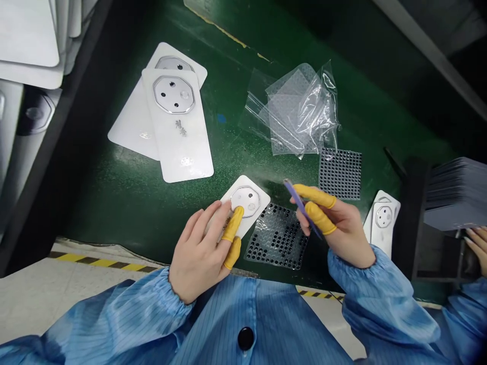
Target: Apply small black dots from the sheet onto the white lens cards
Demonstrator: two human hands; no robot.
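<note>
My left hand (205, 243) rests on a white phone back cover (247, 200) with an octagonal camera ring, one yellow-cotted finger pressing beside the ring. My right hand (335, 223), with yellow finger cots on two fingers, pinches purple tweezers (300, 205) that point up and left above a sheet of small round parts (277, 235). A second dotted sheet (340, 173) lies behind my right hand.
Two white back covers (178, 126) lie stacked at the upper left on the green mat (114, 187). Clear plastic bags (300, 111) lie at centre back. Two more covers (382, 218) sit by a dark tray (418, 218). Another person's hand (475, 243) shows at the right edge.
</note>
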